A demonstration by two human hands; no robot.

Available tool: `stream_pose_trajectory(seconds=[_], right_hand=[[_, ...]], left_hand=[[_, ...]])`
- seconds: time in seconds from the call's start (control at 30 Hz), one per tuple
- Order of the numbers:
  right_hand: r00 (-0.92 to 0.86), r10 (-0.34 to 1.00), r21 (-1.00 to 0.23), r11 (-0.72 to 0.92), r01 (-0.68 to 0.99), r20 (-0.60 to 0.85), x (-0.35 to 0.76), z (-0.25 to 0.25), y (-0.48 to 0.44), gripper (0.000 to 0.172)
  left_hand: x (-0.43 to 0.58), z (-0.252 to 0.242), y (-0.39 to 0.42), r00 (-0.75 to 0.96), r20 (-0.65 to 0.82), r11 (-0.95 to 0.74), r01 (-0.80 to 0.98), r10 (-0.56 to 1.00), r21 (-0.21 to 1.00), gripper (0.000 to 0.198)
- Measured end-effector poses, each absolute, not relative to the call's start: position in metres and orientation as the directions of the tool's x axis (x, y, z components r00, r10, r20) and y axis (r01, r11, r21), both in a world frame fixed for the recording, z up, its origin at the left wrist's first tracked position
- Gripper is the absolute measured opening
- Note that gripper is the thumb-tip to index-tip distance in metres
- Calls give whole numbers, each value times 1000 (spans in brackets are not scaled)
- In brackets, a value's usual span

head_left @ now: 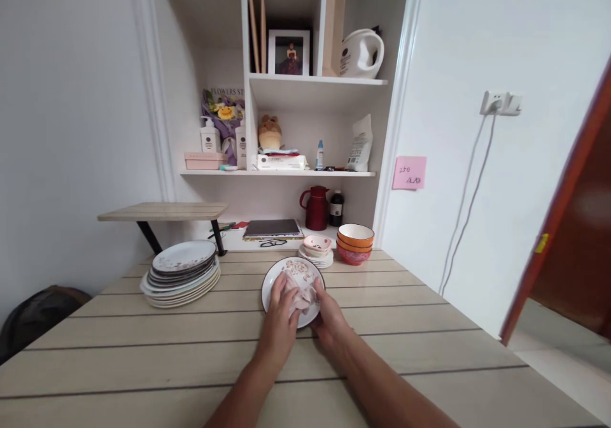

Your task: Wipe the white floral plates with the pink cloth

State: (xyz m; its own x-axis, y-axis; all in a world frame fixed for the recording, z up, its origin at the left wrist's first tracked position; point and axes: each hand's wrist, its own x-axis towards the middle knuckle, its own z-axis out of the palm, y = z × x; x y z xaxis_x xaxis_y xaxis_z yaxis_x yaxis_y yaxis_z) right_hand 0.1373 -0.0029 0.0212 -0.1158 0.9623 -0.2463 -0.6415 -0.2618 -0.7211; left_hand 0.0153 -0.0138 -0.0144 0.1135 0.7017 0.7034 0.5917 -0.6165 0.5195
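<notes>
A white plate [274, 274] with a dark rim and a brown flower pattern is held tilted above the table, in front of me. My right hand [330, 312] grips its right edge, thumb on top and fingers underneath. On the plate's face lies a crumpled pale pink cloth [304, 297]. My left hand [282, 307] presses this cloth against the plate, its fingers bent over it. Part of the cloth also sits close to my right thumb.
A stack of plates [181, 281] stands at left, near a small raised shelf [162, 211]. Behind the held plate are small dishes [317, 249] and stacked bowls [354, 244]. Farther back are a laptop [272, 227], glasses [273, 243] and a red jug [316, 208].
</notes>
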Motion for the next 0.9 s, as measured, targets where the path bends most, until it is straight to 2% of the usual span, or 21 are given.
stream_pose_trajectory(seconds=[0.13, 0.27, 0.43, 0.6, 0.67, 0.77, 0.9], right_hand=[[-182, 956, -749, -293, -594, -229, 138, 19, -5, 49], [-265, 950, -811, -282, -512, -163, 135, 19, -12, 53], [-310, 937, -846, -294, -445, -163, 131, 19, -17, 55], [-197, 951, -762, -310, -569, -240, 131, 13, -7, 50], [-153, 959, -703, -279, -654, -238, 132, 11, -2, 46], [-114, 963, -620, -245, -745, -243, 136, 11, 4, 45], [-119, 971, -568, -219, -794, -208, 145, 15, 6, 45]], left_hand=[[16, -10, -20, 226, 666, -667, 515, 711, 538, 54], [14, -2, -22, 234, 678, -690, 477, 697, 545, 54], [4, 6, -15, 198, 718, -624, 675, 667, 394, 50], [-8, 6, -13, 50, 693, -344, 892, 719, 293, 51], [-9, 4, -14, 59, 671, -299, 922, 739, 248, 50], [-2, 0, -17, 148, 632, -337, 922, 761, 189, 50], [14, -3, -23, 339, 624, -537, 829, 704, 156, 55]])
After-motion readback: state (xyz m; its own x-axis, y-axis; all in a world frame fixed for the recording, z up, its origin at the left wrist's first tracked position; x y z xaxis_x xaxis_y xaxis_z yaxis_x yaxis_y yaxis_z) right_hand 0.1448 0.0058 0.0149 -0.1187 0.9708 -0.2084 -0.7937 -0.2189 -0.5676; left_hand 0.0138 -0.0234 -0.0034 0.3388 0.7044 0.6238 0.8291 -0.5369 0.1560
